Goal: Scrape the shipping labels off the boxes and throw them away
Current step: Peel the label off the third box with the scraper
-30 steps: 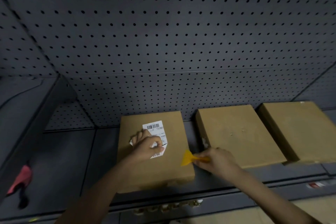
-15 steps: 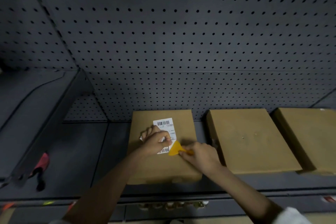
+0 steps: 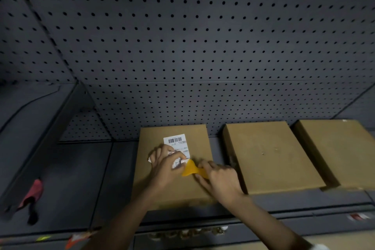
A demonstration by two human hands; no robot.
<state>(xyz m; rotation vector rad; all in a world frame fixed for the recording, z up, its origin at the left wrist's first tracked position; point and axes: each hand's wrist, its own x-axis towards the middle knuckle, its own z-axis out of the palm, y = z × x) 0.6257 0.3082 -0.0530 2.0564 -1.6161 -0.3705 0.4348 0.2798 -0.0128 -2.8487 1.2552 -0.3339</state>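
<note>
The left hand (image 3: 166,165) pinches the peeled, crumpled lower part of the shipping label (image 3: 178,144), which sits on the leftmost box (image 3: 194,189) on the shelf (image 3: 81,178). The right hand (image 3: 220,180) holds the yellow scraper (image 3: 189,169), its edge against the label.

Both bare forearms reach up from the bottom edge and converge at centre. The left hand (image 3: 165,165) lies palm-down, fingers curled, thumb and forefinger pinched together. The right hand (image 3: 220,180) sits just beside it, knuckles up, fingers closed in a pinch grip, its fingertips almost touching the left thumb.
</note>
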